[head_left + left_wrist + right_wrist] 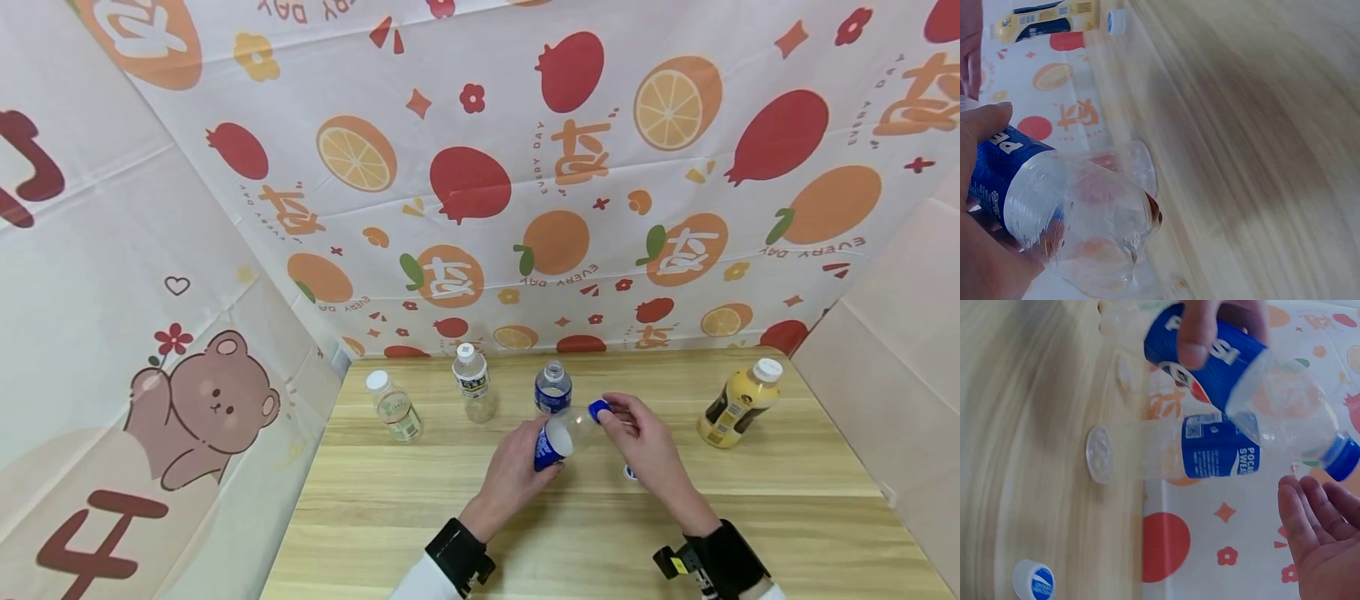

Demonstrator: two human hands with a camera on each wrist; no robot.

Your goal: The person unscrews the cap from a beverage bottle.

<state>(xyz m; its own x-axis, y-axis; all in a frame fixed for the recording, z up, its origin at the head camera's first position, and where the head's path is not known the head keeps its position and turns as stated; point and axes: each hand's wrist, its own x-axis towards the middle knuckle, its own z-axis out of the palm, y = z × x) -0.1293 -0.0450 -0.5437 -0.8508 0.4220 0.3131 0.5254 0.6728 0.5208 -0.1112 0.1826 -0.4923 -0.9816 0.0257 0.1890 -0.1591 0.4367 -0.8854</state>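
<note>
My left hand grips a clear Pepsi bottle round its blue label. The bottle is tilted, its neck up and to the right. Its blue cap is at the fingertips of my right hand. In the head view the thumb and forefinger meet the cap; in the right wrist view the other fingers extend beside it, and the thumb is out of view. Behind stands a clear Pocari Sweat bottle with a blue label and an uncovered mouth.
A white cap with a blue top lies on the wooden table. Two clear white-capped bottles, a green-labelled one and a dark-labelled one, stand at the left. A yellow drink bottle stands at the right. Printed cloth hangs behind.
</note>
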